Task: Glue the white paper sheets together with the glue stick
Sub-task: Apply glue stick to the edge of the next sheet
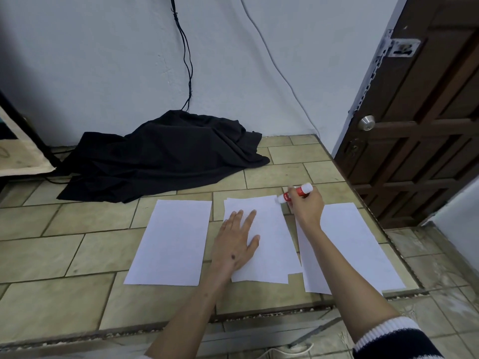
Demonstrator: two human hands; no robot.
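Three paper spreads on tiles, left hand (pixel 237 244) flat on middle stack (pixel 269 244), right hand (pixel 307 203) grip clamped round one glue stick (pixel 295 193)

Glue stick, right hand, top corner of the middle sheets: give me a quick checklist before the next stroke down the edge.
1. Glue stick gripped by right hand: ok.
2. Its tip on the far right corner of the middle sheets: ok.
3. Left hand flat on those sheets, pinning them: ok.
4. Middle sheets squared up: not ok, lower edges stagger.
5. Right sheet clear of the stroke: cannot tell, edges look very close.
6. Glue actually laid down: cannot tell.
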